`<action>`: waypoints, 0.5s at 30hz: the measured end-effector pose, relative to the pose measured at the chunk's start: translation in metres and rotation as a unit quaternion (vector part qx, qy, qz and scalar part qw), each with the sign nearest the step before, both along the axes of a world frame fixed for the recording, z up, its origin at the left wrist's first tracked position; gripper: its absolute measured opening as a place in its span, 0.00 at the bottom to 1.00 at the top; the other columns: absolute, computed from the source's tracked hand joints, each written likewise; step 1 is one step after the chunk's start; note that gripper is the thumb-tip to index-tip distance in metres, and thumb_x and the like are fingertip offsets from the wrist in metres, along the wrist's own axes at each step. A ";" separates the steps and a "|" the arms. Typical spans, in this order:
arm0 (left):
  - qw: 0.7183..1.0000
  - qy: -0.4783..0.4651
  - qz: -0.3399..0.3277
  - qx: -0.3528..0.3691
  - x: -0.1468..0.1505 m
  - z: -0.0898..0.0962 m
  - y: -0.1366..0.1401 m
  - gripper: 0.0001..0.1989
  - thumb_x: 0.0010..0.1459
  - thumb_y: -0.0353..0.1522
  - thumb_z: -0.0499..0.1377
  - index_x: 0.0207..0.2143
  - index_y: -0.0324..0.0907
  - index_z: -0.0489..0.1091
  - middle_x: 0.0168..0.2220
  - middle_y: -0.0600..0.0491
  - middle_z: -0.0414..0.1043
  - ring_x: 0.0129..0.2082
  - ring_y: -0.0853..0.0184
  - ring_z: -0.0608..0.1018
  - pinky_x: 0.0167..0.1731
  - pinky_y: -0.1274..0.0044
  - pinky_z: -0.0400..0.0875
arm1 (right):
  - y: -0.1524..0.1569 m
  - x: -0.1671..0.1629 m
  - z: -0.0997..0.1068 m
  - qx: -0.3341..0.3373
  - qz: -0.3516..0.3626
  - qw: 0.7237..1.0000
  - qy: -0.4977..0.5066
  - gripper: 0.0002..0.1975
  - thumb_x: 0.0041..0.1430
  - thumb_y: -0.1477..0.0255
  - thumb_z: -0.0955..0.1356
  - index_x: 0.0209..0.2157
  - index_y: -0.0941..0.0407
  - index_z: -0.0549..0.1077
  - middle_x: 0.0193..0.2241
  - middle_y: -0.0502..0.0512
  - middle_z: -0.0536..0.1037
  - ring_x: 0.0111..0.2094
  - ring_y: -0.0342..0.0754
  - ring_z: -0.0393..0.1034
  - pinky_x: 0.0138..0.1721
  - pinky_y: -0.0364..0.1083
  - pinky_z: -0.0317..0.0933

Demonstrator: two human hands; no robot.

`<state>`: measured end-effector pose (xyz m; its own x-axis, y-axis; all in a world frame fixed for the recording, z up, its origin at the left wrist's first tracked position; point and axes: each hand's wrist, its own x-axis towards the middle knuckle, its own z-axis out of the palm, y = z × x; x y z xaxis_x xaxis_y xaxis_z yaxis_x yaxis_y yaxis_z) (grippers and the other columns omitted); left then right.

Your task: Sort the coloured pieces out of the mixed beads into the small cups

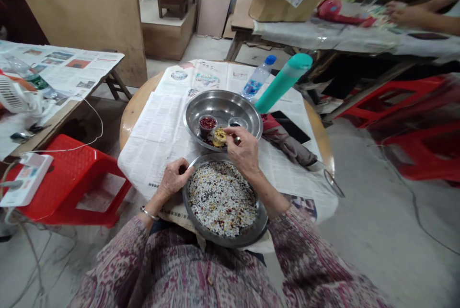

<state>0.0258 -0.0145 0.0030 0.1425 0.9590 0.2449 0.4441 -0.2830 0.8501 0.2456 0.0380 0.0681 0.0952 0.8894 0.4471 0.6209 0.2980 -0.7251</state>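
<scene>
A metal basin (264,224) of white grains mixed with yellow, dark red and black pieces sits at the table's near edge. My left hand (174,176) is closed on its left rim. Just beyond stands a larger metal basin (223,98) holding small clear cups. One cup (207,123) has dark red beans, another cup (220,134) yellow kernels, and a third cup (237,121) black pieces, partly behind my hand. Over this basin my right hand (243,151) has its fingertips pinched together at the yellow cup's right edge; what they hold is hidden.
On the newspaper-covered round table (151,131) stand a water bottle (257,78) and a teal bottle (282,85). A folded umbrella (291,145) and a phone (290,126) lie to the right. Red stools (72,174) flank the table. A co-worker's hands (406,13) are at the far bench.
</scene>
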 end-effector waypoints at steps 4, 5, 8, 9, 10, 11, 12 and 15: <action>1.000 0.000 -0.004 0.004 0.000 0.000 0.000 0.10 0.57 0.35 0.58 0.25 0.41 0.65 0.21 0.58 0.65 0.22 0.72 0.66 0.26 0.79 0.61 | -0.031 0.002 0.000 0.044 -0.041 0.997 0.042 0.10 0.63 0.69 0.64 0.36 0.55 0.77 0.35 0.56 0.79 0.34 0.48 0.70 0.36 0.49 0.65; 1.000 0.002 -0.005 0.006 0.000 0.000 0.000 0.11 0.58 0.35 0.58 0.25 0.41 0.65 0.21 0.58 0.64 0.22 0.73 0.66 0.26 0.79 0.60 | -0.042 0.003 -0.002 0.052 -0.039 0.997 0.039 0.09 0.63 0.69 0.64 0.36 0.55 0.77 0.35 0.56 0.79 0.34 0.48 0.70 0.36 0.49 0.65; 1.000 0.013 -0.006 0.011 0.000 0.001 0.000 0.11 0.58 0.35 0.58 0.24 0.41 0.65 0.21 0.58 0.65 0.22 0.73 0.66 0.26 0.79 0.61 | -0.076 0.010 -0.012 0.015 0.044 0.999 -0.003 0.09 0.64 0.71 0.64 0.37 0.53 0.76 0.36 0.55 0.80 0.36 0.49 0.73 0.39 0.49 0.67; 1.000 0.016 -0.005 0.011 0.001 0.001 0.000 0.11 0.58 0.34 0.59 0.24 0.41 0.65 0.21 0.58 0.65 0.22 0.72 0.66 0.26 0.78 0.61 | -0.087 0.013 -0.016 -0.011 0.091 0.996 -0.022 0.09 0.64 0.72 0.63 0.38 0.52 0.76 0.36 0.54 0.80 0.37 0.49 0.74 0.41 0.49 0.68; 1.000 0.017 -0.004 0.010 0.001 0.001 -0.001 0.10 0.58 0.34 0.59 0.24 0.41 0.65 0.21 0.58 0.65 0.22 0.72 0.66 0.26 0.78 0.61 | -0.098 0.017 -0.020 -0.038 0.141 0.988 -0.045 0.09 0.64 0.73 0.63 0.39 0.52 0.76 0.36 0.54 0.81 0.38 0.49 0.75 0.42 0.49 0.69; 1.000 0.018 -0.003 0.011 0.001 0.001 -0.001 0.10 0.58 0.34 0.59 0.24 0.41 0.65 0.21 0.58 0.65 0.22 0.72 0.66 0.26 0.78 0.61 | -0.109 0.020 -0.025 -0.061 0.189 0.978 -0.072 0.09 0.64 0.74 0.63 0.39 0.52 0.76 0.36 0.54 0.81 0.39 0.49 0.76 0.43 0.49 0.69; 1.000 0.018 -0.003 0.011 0.002 0.001 -0.001 0.10 0.58 0.33 0.59 0.25 0.42 0.65 0.21 0.58 0.65 0.22 0.72 0.66 0.26 0.78 0.61 | -0.118 0.023 -0.029 -0.081 0.229 0.965 -0.102 0.10 0.64 0.75 0.63 0.40 0.52 0.76 0.37 0.55 0.81 0.39 0.49 0.76 0.43 0.50 0.70; 1.000 0.020 -0.003 0.013 0.003 0.000 0.000 0.10 0.58 0.33 0.60 0.25 0.42 0.64 0.22 0.58 0.66 0.22 0.72 0.66 0.27 0.77 0.62 | -0.141 0.031 -0.038 -0.118 0.301 0.928 -0.183 0.09 0.65 0.73 0.65 0.43 0.53 0.76 0.36 0.55 0.81 0.38 0.49 0.76 0.40 0.48 0.70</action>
